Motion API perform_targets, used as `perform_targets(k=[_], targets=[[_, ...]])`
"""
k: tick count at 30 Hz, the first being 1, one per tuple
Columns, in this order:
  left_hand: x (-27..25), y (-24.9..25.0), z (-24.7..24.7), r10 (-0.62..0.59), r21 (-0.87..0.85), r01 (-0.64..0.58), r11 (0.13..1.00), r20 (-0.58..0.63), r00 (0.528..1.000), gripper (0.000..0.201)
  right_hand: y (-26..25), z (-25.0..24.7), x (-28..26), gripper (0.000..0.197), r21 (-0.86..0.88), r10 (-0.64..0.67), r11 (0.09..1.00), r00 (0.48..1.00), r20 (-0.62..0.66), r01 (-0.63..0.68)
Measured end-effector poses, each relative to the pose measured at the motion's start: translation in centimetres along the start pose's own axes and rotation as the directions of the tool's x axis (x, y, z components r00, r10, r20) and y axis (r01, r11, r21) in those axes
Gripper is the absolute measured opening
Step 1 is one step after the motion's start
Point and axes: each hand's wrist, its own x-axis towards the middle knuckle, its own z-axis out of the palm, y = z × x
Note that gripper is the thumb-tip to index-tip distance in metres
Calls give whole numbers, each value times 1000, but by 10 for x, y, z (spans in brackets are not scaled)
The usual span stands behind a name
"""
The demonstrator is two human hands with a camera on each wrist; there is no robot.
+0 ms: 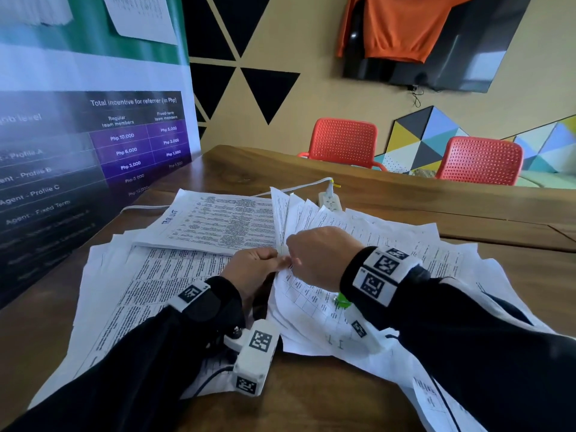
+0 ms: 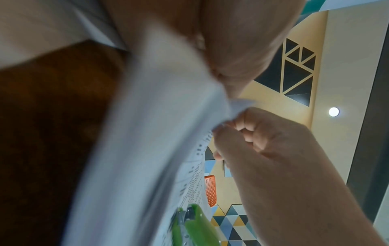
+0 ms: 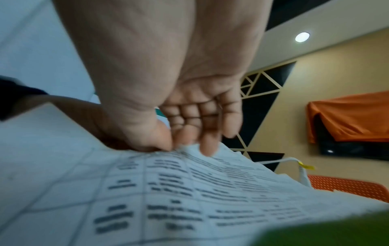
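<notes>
Above the table (image 1: 405, 198), left hand (image 1: 249, 269) and right hand (image 1: 318, 257), fingers in a pinch on the paper stack (image 1: 311, 307).

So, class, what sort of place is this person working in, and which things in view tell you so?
Probably an office meeting room: a long wooden table strewn with printed sheets, a staff referral-incentive banner beside it, a wall-mounted screen and orange chairs along the far side.

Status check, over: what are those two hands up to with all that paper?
Left hand and right hand both pinching corner of printed sheets. Corner raised above table. Green stapler lies on the sheets, near right wrist.
</notes>
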Motion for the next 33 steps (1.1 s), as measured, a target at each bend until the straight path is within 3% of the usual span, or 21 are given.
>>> perform_targets(k=[2,4,7,10,12,14,17,19,25,29,33], targets=[[2,-1,0,29,34,-28,999,-25,999,31,-7,-1,3,22,-83,48,996,998,33,-45],[3,0,-1,27,25,-26,999,-21,999,34,-4,-3,4,20,-31,100,995,994,52,-99],[1,5,-3,43,156,-36,987,-38,998,24,8,-10,4,17,258,162,954,987,-15,-153],[-7,19,-2,54,242,-44,969,-35,998,18,9,-18,5,13,515,165,853,980,-112,-85],[-16,36,-7,113,214,-85,973,-126,986,37,6,-24,5,13,628,182,778,964,-193,-21],[-27,54,-17,193,189,-159,969,-177,965,34,2,-27,7,11,705,227,709,941,-253,19],[-45,67,-28,104,37,-102,994,-58,993,11,-10,-34,7,6,775,224,629,938,-263,67],[-58,66,-33,69,-23,-68,997,4,998,9,-20,-37,4,8,787,198,612,948,-251,81],[-81,51,-55,46,-114,-42,993,25,999,7,-49,-38,0,9,823,164,561,962,-220,92],[-99,55,-65,62,-67,-63,996,-3,998,12,-63,-37,-1,18,806,129,590,979,-160,54],[-134,68,-112,131,55,-124,991,-168,977,19,-77,-23,5,54,565,-55,825,995,86,-3]])
